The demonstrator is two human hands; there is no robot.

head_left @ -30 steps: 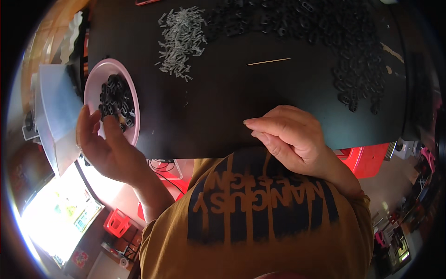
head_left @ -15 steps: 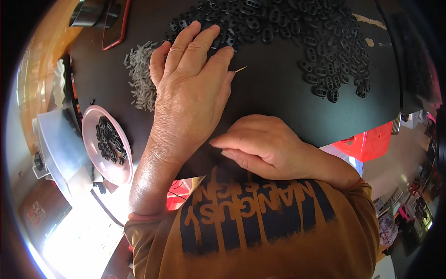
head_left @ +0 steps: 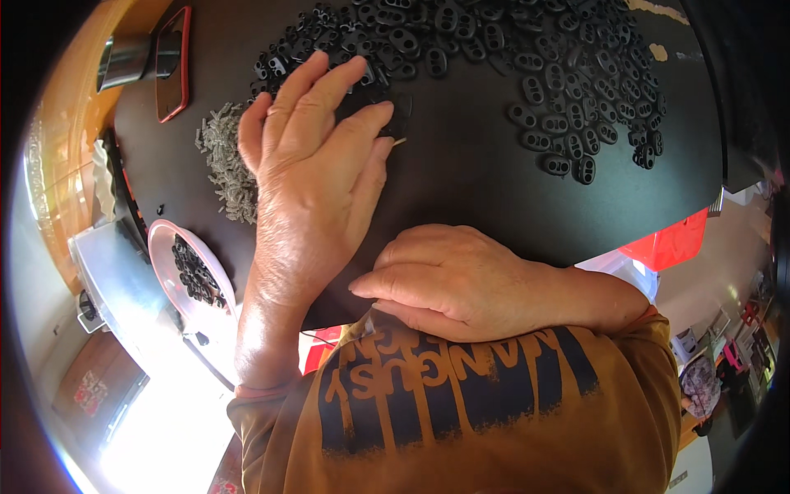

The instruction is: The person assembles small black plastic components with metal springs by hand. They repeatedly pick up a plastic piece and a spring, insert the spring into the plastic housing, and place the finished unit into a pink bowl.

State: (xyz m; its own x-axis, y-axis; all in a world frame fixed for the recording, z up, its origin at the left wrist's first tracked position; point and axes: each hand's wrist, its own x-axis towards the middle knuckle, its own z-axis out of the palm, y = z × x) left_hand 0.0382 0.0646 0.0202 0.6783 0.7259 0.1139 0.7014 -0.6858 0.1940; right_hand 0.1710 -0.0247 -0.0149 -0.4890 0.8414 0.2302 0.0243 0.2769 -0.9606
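Note:
My left hand point(head_left: 317, 156) reaches over the table, its fingers stretched toward a heap of small black plastic pieces point(head_left: 309, 37). A thin pale stick point(head_left: 400, 142) pokes out beside its thumb tip and seems held under the hand; the grip itself is hidden. Beside its little finger lies a pile of small grey springs point(head_left: 226, 160). Close to my chest, my right hand point(head_left: 448, 280) is closed over the table's near edge, thumb and fingers pressed together. Whatever it holds is out of sight. Black two-hole cord locks point(head_left: 576, 90) are heaped across the far middle and right.
A pink-rimmed bowl point(head_left: 156, 247) with black pieces inside stands at the left. Farther back are a red-edged phone point(head_left: 172, 70) and a shiny metal cup point(head_left: 123, 62). Beyond the table's right edge is a red plastic object point(head_left: 668, 240). A clear plastic box point(head_left: 123, 267) sits past the left edge.
The view has shifted a little. My left hand now appears lower and farther left, the stick beside its thumb showing less. My right hand, still closed, is slightly closer to my body.

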